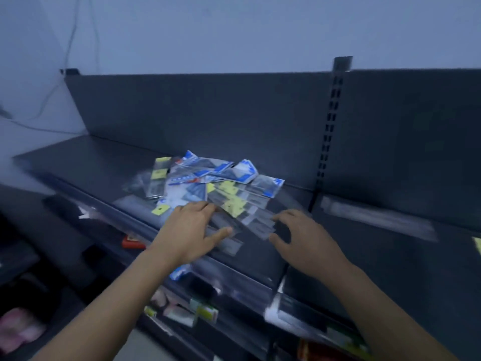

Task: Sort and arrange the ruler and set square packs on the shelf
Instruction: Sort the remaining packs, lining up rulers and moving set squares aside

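Observation:
A loose heap of clear ruler and set square packs lies on the dark top shelf [91,162]. Blue-labelled packs [229,170] sit at the back of the heap, yellow-labelled ruler packs [234,199] nearer the front. My left hand [192,230] rests flat on the front of the heap, fingers spread over the clear ruler packs [257,222], thumb out to the right. My right hand [302,233] hovers just right of those packs, fingers curled and apart, fingertips at their edge. The picture is blurred by motion.
A long clear ruler pack [377,220] lies alone on the neighbouring shelf section to the right. A slotted upright post [330,121] divides the two sections. Lower shelves hold mixed goods [200,311] behind clear front strips. Cables [75,29] hang on the wall at left.

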Available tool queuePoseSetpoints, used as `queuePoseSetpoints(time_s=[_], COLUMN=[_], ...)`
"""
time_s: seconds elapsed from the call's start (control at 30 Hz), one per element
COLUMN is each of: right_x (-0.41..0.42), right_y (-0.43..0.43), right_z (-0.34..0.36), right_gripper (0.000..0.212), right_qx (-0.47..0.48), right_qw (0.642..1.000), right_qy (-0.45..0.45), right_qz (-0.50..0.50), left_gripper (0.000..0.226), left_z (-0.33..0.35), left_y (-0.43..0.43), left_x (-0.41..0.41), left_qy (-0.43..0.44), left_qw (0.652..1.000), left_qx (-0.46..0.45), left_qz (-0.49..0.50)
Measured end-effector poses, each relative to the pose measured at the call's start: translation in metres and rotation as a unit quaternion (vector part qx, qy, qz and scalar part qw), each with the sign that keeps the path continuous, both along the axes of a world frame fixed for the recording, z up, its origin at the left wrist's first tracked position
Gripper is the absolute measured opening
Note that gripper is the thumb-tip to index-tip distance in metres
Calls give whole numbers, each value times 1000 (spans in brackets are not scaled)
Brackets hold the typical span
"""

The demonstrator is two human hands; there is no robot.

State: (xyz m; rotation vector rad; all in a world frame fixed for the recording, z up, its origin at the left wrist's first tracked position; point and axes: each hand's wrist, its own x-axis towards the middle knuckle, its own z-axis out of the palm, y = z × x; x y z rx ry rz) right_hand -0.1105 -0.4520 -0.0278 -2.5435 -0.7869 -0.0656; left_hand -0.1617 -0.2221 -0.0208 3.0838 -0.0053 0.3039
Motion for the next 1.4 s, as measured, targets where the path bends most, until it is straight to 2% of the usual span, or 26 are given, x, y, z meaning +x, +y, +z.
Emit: queuePoseSetpoints(time_s=[0.17,0.33,0.53,0.67,0.83,1.0,1.1,1.13,1.17,1.23,1.33,1.4], right_x=[-3,23,76,105,126,134,131,128,124,112,91,78], right_y=[93,162,228,245,243,233,218,211,203,185,167,169], right_z=[-8,-8,-21,-26,-22,-6,3,6,11,24,42,47], right_gripper=[38,36,47,50,47,38,22,22,31,39,30,26], right_qx=[-16,-5,-14,-22,37,83,143,181,215,255,371,461], right_qw=[1000,999,987,972,953,931,893,870,843,806,740,705], right_qy=[23,32,62,122,227,280,344,373,400,441,486,466], right_qz=[7,-27,-144,-200,-197,-220,-251,-267,-287,-302,-280,-271], left_gripper=[62,59,47,45,39,31,18,16,17,29,57,70], left_z=[-4,-11,-11,-7,-9,-12,-10,-10,-10,-9,-3,5], left_y=[102,156,197,219,227,228,220,216,211,198,175,160], left_x=[-5,19,69,107,140,173,187,190,194,197,193,188], left_qy=[33,49,75,77,52,76,90,89,89,134,276,334], left_qw=[999,998,997,996,995,985,963,952,939,909,839,790], left_qx=[-18,-19,-24,-52,-62,-108,-193,-231,-268,-338,-423,-474], left_qz=[23,26,16,-12,-54,-109,-164,-181,-194,-201,-204,-200])
